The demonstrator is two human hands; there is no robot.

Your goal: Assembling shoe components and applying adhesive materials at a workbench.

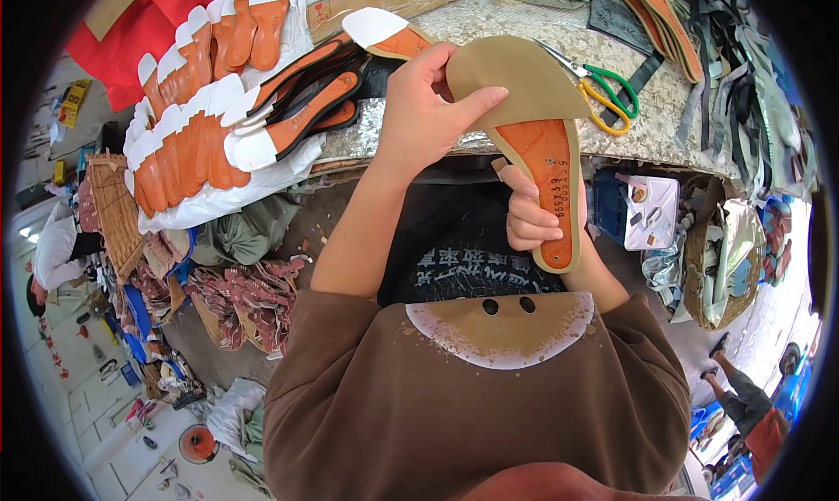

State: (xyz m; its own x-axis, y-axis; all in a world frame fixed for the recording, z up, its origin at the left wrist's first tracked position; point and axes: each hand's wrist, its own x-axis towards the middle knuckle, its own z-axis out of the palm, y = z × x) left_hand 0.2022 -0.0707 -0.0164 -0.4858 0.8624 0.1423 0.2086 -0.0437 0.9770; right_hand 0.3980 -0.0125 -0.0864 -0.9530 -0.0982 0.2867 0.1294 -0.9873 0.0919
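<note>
Both my hands hold up one shoe insole (537, 152), heel end toward me. It is orange with a tan rim, and an olive-tan piece (516, 73) covers its wide front part. My left hand (428, 103) grips the front from the left, thumb on top and the other fingers partly hidden. Lower down, my right hand (533, 211) wraps its fingers round the narrow heel half, over dark printed marks. Just beyond the insole, scissors (609, 99) with green and yellow handles lie on the worktable (358, 134).
At the table's left, white-tipped orange insoles (188, 152) lie in rows beside a stack of black-edged ones (315, 108). Dark strips (699, 73) hang over the right edge. Below stand a pale plastic container (651, 213) and a lined basket (721, 265). Another person (752, 414) is at far right.
</note>
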